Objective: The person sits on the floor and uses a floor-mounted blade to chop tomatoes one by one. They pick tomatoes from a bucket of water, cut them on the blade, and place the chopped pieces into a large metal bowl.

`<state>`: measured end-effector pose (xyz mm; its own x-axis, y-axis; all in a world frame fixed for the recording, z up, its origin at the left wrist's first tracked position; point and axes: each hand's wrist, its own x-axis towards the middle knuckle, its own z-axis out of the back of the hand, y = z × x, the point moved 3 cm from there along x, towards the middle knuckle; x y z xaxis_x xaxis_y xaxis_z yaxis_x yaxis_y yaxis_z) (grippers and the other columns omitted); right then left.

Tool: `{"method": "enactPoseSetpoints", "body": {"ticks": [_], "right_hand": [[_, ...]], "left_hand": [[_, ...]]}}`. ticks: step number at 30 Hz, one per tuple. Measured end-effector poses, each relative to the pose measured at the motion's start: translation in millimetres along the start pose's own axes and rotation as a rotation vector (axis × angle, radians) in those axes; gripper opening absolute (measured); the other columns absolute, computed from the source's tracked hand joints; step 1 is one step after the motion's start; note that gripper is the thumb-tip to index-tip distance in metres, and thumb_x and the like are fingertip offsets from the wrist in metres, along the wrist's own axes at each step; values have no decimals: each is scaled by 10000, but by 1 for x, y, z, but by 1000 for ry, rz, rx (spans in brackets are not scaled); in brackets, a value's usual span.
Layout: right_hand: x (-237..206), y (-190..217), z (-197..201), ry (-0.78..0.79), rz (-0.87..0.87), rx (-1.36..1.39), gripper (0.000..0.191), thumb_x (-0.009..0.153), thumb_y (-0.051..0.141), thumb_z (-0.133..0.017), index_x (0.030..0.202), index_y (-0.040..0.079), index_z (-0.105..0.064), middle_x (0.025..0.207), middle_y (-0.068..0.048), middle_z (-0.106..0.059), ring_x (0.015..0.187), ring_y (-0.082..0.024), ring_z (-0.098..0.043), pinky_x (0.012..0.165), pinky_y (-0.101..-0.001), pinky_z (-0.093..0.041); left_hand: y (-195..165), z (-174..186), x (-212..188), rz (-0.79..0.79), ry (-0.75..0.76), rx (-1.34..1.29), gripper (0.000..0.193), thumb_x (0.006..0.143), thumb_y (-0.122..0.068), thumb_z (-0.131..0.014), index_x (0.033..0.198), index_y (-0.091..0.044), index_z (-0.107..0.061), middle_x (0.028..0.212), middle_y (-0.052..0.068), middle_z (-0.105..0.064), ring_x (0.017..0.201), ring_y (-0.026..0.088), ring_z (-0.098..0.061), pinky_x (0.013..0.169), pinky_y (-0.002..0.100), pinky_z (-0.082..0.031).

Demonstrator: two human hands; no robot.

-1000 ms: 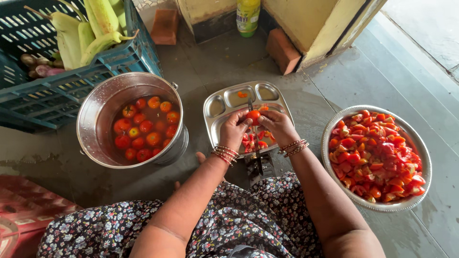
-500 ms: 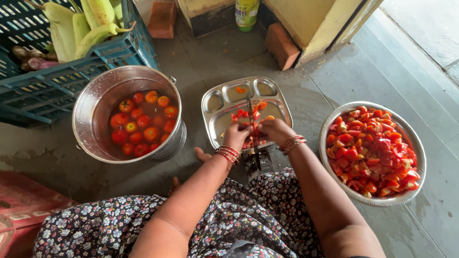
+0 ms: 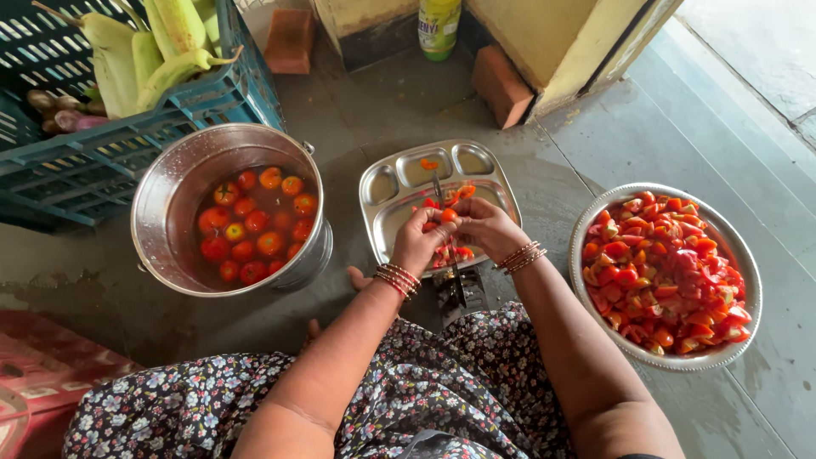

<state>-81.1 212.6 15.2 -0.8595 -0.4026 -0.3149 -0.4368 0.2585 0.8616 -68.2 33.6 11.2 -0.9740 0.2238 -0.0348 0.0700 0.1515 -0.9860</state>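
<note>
I sit on the floor (image 3: 408,93) with a blue crate (image 3: 102,161) of corn at ten o'clock, a steel pot (image 3: 183,166) of whole tomatoes in water at nine, a wide bowl (image 3: 739,255) of cut tomato at three, and a compartment tray (image 3: 395,221) straight ahead at twelve.

Both hands meet over the tray. My left hand (image 3: 418,242) is curled tight around a tomato piece (image 3: 448,215), and my right hand (image 3: 484,228) closes on the same piece from the other side, fingertips touching. An upright blade (image 3: 437,185) rises from a stand (image 3: 459,291) pinned at my feet, its edge running between my hands.

The worst risk, as I judge it, is that edge: wet fingers pushing slippery fruit onto it could slide into the steel. If the stand shifts, the blade tips. Juice could also make pieces skid off the tray's low rim.

Room is tight at nine, where the pot nearly touches the tray. Toward three there is a bare strip of floor before the bowl, so my right arm swings freely there. Beyond twelve the floor runs open to two bricks (image 3: 501,83) and a bottle (image 3: 439,27).
</note>
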Motion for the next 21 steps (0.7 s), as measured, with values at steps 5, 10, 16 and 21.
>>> {"method": "enactPoseSetpoints", "body": {"ticks": [5, 10, 16, 21], "right_hand": [[4, 0, 1, -60, 107, -35, 291, 976, 114, -649, 1237, 1, -585, 1095, -74, -687, 934, -136, -708, 741, -278, -582], [16, -8, 11, -152, 53, -48, 260, 1010, 121, -645, 1245, 9, -649, 1009, -83, -722, 775, -114, -643, 697, -247, -559], [18, -26, 27, -199, -176, 1, 220, 1008, 107, -631, 1184, -17, -675, 936, -66, -701, 735, -123, -646, 676, -265, -594], [4, -17, 15, -257, -253, -157, 222, 974, 102, -628, 1177, 29, -681, 902, -81, -685, 725, -150, -644, 625, -308, -574]], "left_hand": [[16, 9, 14, -18, -185, 242, 208, 899, -170, -771, 1041, -22, -736, 839, 24, -766, 711, 60, -675, 648, 234, -555], [30, 12, 28, 118, -215, 159, 208, 903, -195, -778, 977, -2, -755, 786, 34, -746, 656, 75, -633, 597, 258, -526], [61, 2, 14, 245, -253, 187, 276, 919, -244, -784, 814, 9, -745, 714, 47, -696, 604, 120, -621, 539, 288, -488], [60, -5, -7, 379, -252, -157, 190, 977, -182, -715, 880, -19, -708, 721, 51, -651, 556, 150, -596, 481, 303, -489]]}}
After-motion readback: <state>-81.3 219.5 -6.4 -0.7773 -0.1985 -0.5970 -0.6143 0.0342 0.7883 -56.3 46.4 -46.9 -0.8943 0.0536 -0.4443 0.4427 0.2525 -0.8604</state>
